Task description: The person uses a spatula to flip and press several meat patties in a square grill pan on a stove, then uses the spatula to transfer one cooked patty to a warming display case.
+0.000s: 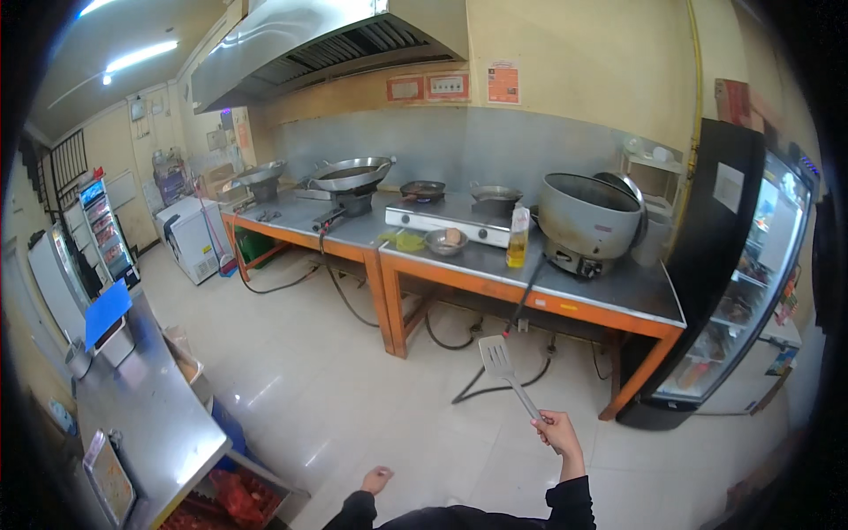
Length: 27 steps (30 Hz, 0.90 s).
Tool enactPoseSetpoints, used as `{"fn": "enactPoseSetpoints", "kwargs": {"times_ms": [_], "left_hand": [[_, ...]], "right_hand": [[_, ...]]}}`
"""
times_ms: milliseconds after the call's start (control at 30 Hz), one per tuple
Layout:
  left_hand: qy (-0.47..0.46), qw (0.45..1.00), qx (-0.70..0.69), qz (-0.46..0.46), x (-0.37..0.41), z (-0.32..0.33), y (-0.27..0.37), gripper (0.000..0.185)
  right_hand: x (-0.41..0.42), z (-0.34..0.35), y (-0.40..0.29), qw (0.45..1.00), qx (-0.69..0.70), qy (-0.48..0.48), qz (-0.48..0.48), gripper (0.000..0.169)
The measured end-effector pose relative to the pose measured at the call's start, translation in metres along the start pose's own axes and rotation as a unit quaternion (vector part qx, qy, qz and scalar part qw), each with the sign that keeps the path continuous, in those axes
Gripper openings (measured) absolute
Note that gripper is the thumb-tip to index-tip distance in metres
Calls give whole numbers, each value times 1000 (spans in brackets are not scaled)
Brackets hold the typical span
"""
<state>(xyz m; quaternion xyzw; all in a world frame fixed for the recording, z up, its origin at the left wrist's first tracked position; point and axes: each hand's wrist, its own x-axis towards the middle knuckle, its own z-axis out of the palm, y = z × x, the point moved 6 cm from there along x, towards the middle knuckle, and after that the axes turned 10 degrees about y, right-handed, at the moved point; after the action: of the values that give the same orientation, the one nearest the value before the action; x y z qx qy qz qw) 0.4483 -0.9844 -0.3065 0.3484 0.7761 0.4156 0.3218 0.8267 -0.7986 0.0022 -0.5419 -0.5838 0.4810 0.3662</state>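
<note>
My right hand (558,434) grips the handle of a grey slotted turner (498,358), its head raised and pointing up and away from me over the floor. My left hand (377,479) hangs low at the bottom of the view, fingers curled together, and nothing shows in it. Beyond the turner stands a steel-topped table with an orange frame (457,270). On it are a white two-burner gas stove (450,222), a frying pan (423,191), a small wok (495,193), a metal bowl (446,242), a bottle of yellow oil (518,238) and a large cooker pot (583,218).
A large wok (351,173) sits on a burner farther left under the range hood (331,53). Black gas hoses (464,397) trail onto the tiled floor. A steel worktable (156,424) holding a tray (109,480) stands at left. At right is a glass-door fridge (735,278).
</note>
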Motion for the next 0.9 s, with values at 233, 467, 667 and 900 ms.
{"fn": "enactPoseSetpoints", "kwargs": {"times_ms": [233,467,667,900], "left_hand": [[56,995,5,-81,141,-31,65,40],[141,987,-7,77,385,-104,197,34],[50,958,-40,278,602,-69,412,37],[-80,855,137,493,739,55,557,59]], "right_hand": [[217,63,-62,995,-81,-26,-51,15],[384,124,-116,987,-136,-60,-58,32],[468,130,-148,994,-110,3,17,24],[535,120,-160,984,-137,82,80,20]]}}
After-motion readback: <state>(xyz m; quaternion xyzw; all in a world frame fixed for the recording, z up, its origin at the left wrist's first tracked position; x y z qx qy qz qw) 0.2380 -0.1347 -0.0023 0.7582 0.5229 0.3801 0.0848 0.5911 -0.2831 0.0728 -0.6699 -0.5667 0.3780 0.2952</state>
